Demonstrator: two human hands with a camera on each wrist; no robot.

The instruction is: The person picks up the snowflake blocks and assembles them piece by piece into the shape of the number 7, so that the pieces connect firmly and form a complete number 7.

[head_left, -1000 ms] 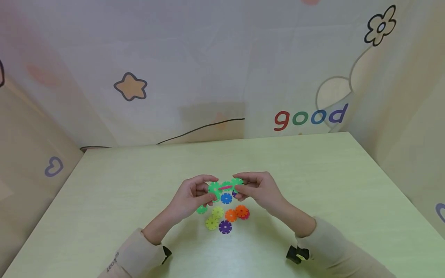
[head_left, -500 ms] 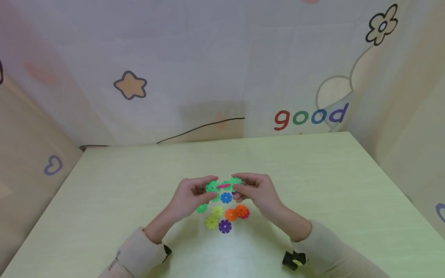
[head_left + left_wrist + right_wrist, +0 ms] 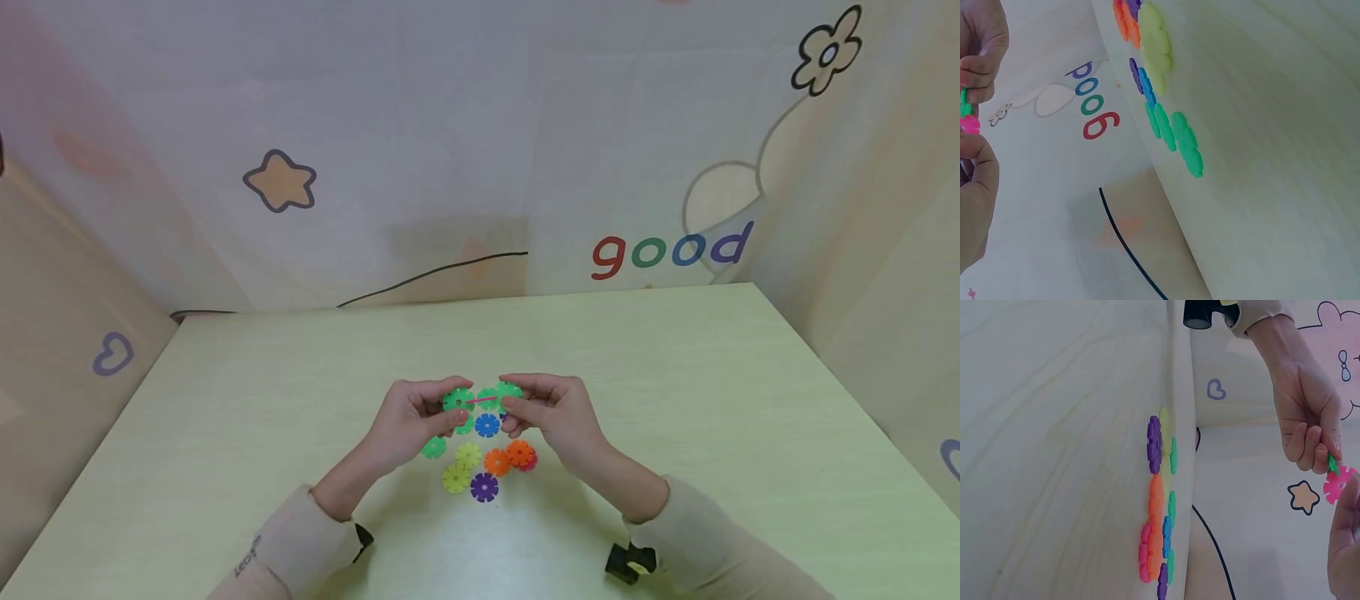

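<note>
In the head view my left hand (image 3: 408, 429) pinches a green notched disc (image 3: 455, 400) between thumb and fingers. My right hand (image 3: 558, 417) pinches another green notched disc (image 3: 510, 391). Between the two, a pink notched disc (image 3: 482, 399) shows edge-on as a thin line. Its toothed face, the pink disc (image 3: 1335, 486), appears in the right wrist view, meeting the green piece at my left fingertips. All three are held above the table and look joined in a row; fingers hide the slots.
On the pale table (image 3: 300, 367) below lie loose notched discs: blue (image 3: 487, 426), purple (image 3: 484, 487), yellow (image 3: 456, 478), orange (image 3: 497, 462), pink (image 3: 531, 462) and green (image 3: 433, 447). Some overlap. A printed curtain (image 3: 450, 125) stands behind the far edge.
Both hands have shifted slightly left with the green discs. The pink disc between them has tilted to a thinner, more edge-on line. The loose discs lie as before.
</note>
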